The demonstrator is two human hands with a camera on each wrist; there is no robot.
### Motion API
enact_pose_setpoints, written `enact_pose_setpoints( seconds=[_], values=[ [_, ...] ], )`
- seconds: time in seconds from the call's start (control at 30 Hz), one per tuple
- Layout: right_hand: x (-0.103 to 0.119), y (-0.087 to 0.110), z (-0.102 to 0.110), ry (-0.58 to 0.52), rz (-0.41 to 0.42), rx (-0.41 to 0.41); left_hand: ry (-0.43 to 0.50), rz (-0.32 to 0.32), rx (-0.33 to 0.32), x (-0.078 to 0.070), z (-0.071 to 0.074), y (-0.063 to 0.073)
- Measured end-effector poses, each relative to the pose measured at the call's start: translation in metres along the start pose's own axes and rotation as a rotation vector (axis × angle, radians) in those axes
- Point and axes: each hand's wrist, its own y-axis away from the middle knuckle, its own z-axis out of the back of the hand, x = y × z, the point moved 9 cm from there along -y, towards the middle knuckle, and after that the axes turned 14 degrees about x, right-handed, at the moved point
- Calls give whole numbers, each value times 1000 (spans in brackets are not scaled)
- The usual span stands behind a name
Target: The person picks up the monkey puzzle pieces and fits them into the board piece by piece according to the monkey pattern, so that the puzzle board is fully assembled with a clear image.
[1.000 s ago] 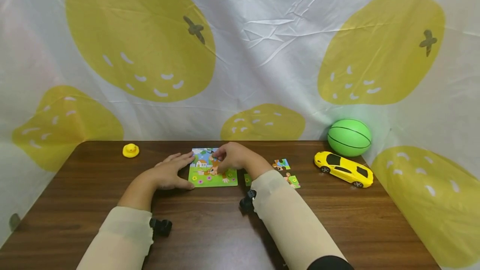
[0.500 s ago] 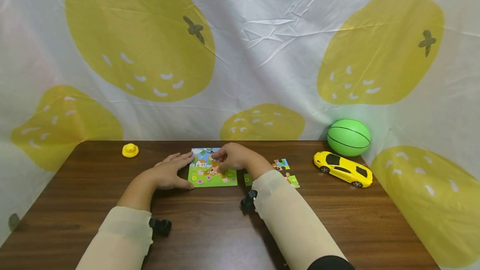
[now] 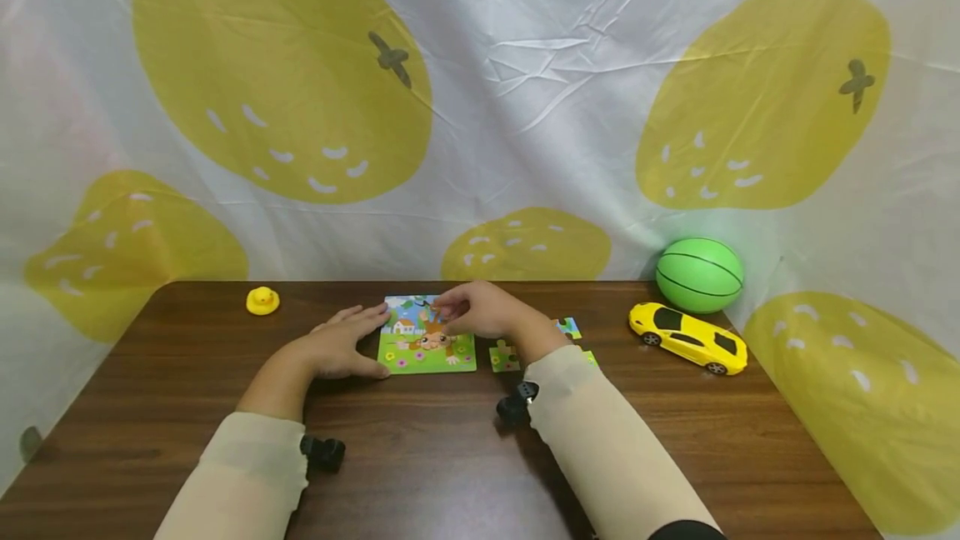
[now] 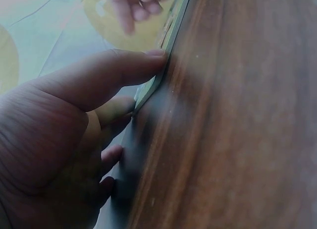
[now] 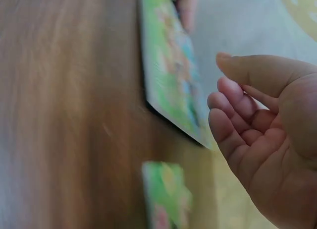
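Two bare hands were at a thin, flat puzzle board (image 3: 420,362) on the smooth wood-grain table (image 3: 405,465); the left hand (image 3: 337,348), at the board's nine o'clock, had thumb and fingers spread against its edge; the right hand (image 3: 480,312) was above its two o'clock, fingers loosely bent, thumb apart from them; knob-edged loose pieces (image 3: 505,357) lay at three o'clock, partly hidden by the right forearm and cream sleeve (image 3: 622,448); the board's two o'clock corner was covered, its print blurred up close; whether the right fingertips touched it could not be told.
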Motion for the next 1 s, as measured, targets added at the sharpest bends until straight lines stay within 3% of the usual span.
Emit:
enact_pose_setpoints(
  seconds=[0.2,0.57,0.77,1.0],
  values=[
    [-12,38,24,-25,12,-48,-2,-6,-5,-1,-1,1],
    [-70,106,58,-62,-68,-159,10,-8,-12,-1,-2,1],
    [-100,126,72,-38,-98,-217,-2,-6,-20,2,-3,1],
    [-124,136,74,-1,-155,-199,-4,-6,-19,2,-2,1]
  ],
)
